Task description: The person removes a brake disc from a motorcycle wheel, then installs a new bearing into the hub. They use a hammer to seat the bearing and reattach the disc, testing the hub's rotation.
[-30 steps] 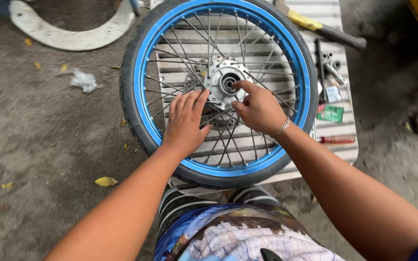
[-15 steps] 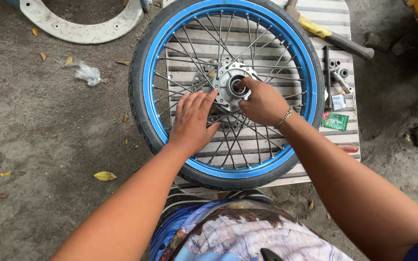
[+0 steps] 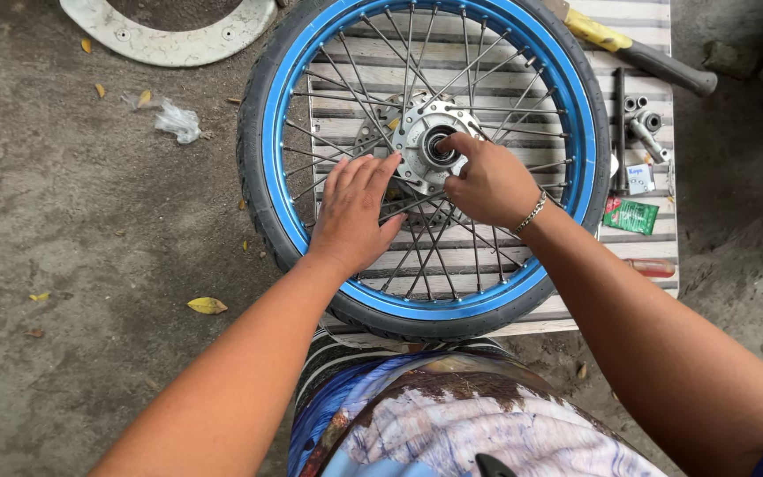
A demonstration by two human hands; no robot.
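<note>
A spoked wheel with a blue rim (image 3: 273,168) and black tyre lies flat on a low slatted wooden platform (image 3: 638,53). Its silver hub (image 3: 417,132) sits at the middle. My left hand (image 3: 355,212) rests flat and open on the spokes just left of the hub. My right hand (image 3: 487,181), with a bracelet on the wrist, has its fingers curled and a fingertip pressed into the dark centre hole of the hub. Whether it pinches a small part there is hidden.
A yellow-handled hammer (image 3: 638,51) lies at the platform's far right. A metal rod, sockets (image 3: 642,124), a green packet (image 3: 630,216) and a red-handled tool (image 3: 651,267) lie right of the wheel. A white curved part (image 3: 169,40) and crumpled plastic (image 3: 174,119) lie on the dirt ground.
Both hands stay on the wheel. My right hand's fingers shifted slightly at the hub centre; the view drifted a little.
</note>
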